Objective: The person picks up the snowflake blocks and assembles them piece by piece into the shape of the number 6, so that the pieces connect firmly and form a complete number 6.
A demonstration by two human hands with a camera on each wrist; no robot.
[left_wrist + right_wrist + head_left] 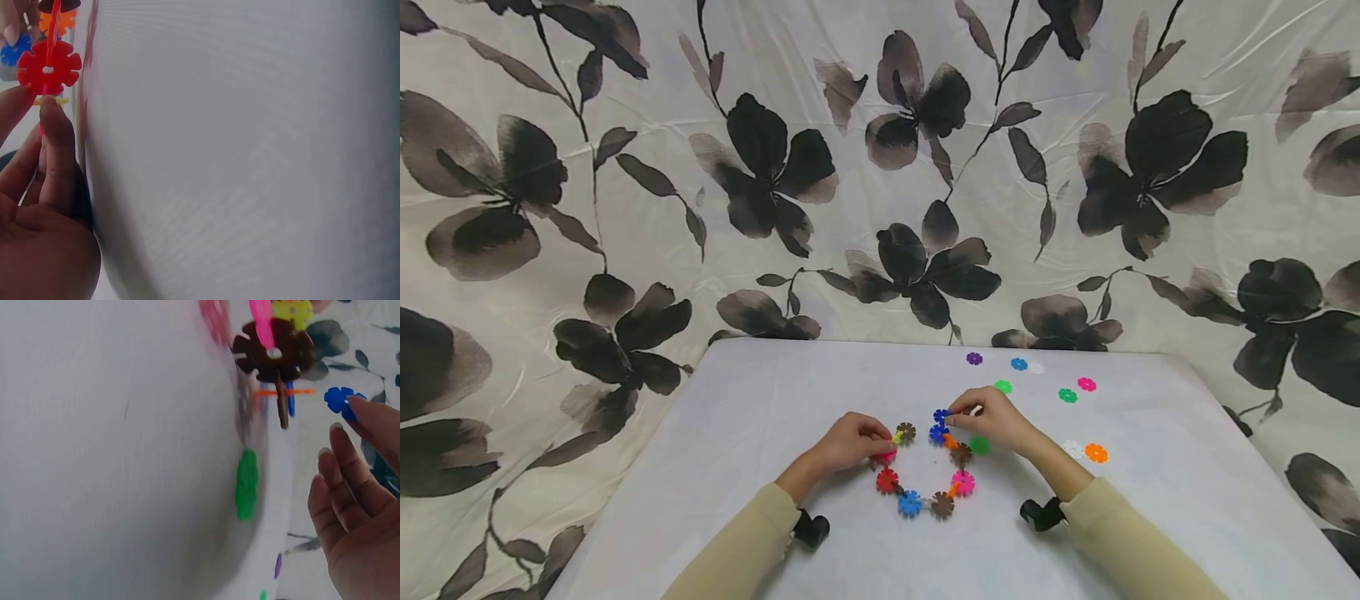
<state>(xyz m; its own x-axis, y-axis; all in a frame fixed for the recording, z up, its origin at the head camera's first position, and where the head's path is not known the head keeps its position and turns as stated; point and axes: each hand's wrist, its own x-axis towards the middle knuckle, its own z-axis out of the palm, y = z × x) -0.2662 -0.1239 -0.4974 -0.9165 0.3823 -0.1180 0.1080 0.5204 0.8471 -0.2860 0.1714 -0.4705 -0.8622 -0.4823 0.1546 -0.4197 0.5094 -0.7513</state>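
Between fingertips, the right hand (994, 417) pinches a blue notched disc (940, 415). Opposite, the left hand (848, 442) pinches a pink notched disc (886, 457).

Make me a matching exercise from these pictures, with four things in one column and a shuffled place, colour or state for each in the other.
1. Left hand
2. Right hand
3. Loose purple piece
4. Sleeves

A. Pinching a blue piece
B. Near the far edge of the table
C. Beige
D. Holding a pink piece

Pairs: 1-D, 2-A, 3-B, 4-C
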